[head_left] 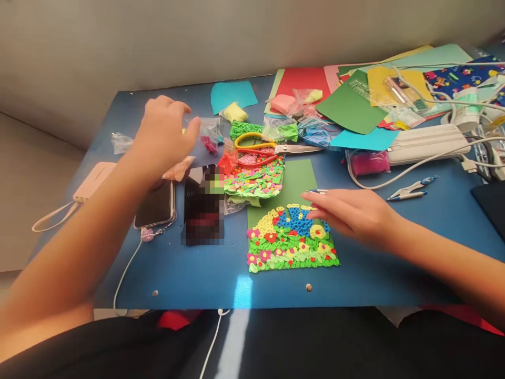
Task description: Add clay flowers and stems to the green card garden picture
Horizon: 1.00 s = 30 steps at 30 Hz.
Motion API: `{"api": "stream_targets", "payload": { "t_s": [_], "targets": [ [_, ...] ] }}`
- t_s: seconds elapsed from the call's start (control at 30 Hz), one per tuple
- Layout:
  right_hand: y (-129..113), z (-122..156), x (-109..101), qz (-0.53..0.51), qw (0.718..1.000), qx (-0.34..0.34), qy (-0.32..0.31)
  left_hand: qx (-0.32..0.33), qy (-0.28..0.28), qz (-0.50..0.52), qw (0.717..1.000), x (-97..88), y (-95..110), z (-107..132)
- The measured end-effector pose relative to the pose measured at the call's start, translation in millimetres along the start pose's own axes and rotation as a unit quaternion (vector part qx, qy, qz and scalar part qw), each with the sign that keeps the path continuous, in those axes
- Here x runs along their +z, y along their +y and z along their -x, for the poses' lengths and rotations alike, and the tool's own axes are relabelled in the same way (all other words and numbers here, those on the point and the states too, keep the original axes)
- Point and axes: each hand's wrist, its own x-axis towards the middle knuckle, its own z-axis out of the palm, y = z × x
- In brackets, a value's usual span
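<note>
Your left hand (pixel 163 131) hovers, fingers loosely curled, tips just short of a small clear plastic bag of pink clay (pixel 209 134). Your right hand (pixel 349 213) pinches a thin blue-tipped tool (pixel 315 191), mostly hidden, fingertips resting on the colourful clay-covered green card (pixel 290 237).
</note>
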Motion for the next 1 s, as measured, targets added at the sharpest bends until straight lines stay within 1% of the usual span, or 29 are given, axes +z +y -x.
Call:
{"api": "stream_targets", "payload": {
  "t_s": [0.03,0.07,0.1,0.13,0.17,0.2,0.27,0.3,0.37,0.43,0.5,0.53,0.6,0.7,0.77,0.87,0.9,1.0],
  "targets": [
    [-4,0,0,-0.002,1.0,-0.001,0.001,0.057,0.057,-0.024,0.996,-4.2,7,18],
    [-9,0,-1,-0.011,1.0,0.004,0.002,0.134,0.09,-0.024,0.987,-7.8,15,39],
    [-16,-1,-2,-0.028,1.0,0.012,0.0,0.216,0.078,0.011,0.973,-10.3,25,62],
    [-23,-2,-3,-0.057,0.998,0.014,-0.011,0.288,0.027,0.067,0.955,-11.7,35,86],
    [-30,-3,-5,-0.08,0.997,0.008,-0.011,0.331,-0.04,0.126,0.934,-11.5,46,108],
    [-37,-5,-6,-0.098,0.995,-0.01,-0.011,0.342,-0.105,0.196,0.913,-9.9,55,127],
    [-51,-7,-6,-0.113,0.993,-0.042,0.002,0.35,-0.198,0.314,0.86,-3.0,70,155],
    [-56,-8,-4,-0.114,0.992,-0.051,0.007,0.332,-0.223,0.356,0.845,1.5,74,163],
    [-63,-9,1,-0.104,0.993,-0.043,0.034,0.294,-0.215,0.412,0.835,10.2,77,170],
    [-66,-8,7,-0.089,0.994,-0.026,0.061,0.213,-0.222,0.448,0.839,16.1,74,169],
    [-64,-8,11,-0.082,0.994,-0.024,0.068,0.113,-0.243,0.483,0.834,18.3,70,166],
    [-63,-8,13,-0.083,0.994,-0.026,0.063,0.072,-0.254,0.501,0.824,18.4,68,165],
    [-60,-9,13,-0.092,0.994,-0.031,0.045,0.026,-0.27,0.535,0.8,18.1,66,164],
    [-58,-10,12,-0.11,0.993,-0.025,0.039,0.005,-0.308,0.567,0.764,19.1,67,166],
    [-60,-9,14,-0.126,0.991,-0.017,0.04,-0.008,-0.322,0.567,0.758,20.9,68,169],
    [-63,-4,16,-0.144,0.989,-0.007,0.035,-0.011,-0.323,0.56,0.763,23.5,70,172],
    [-63,-3,17,-0.143,0.989,-0.009,0.029,-0.01,-0.323,0.566,0.758,24.1,70,173],
    [-61,0,18,-0.142,0.99,-0.019,0.019,-0.017,-0.329,0.6,0.729,25.8,71,176]
  ]
}}
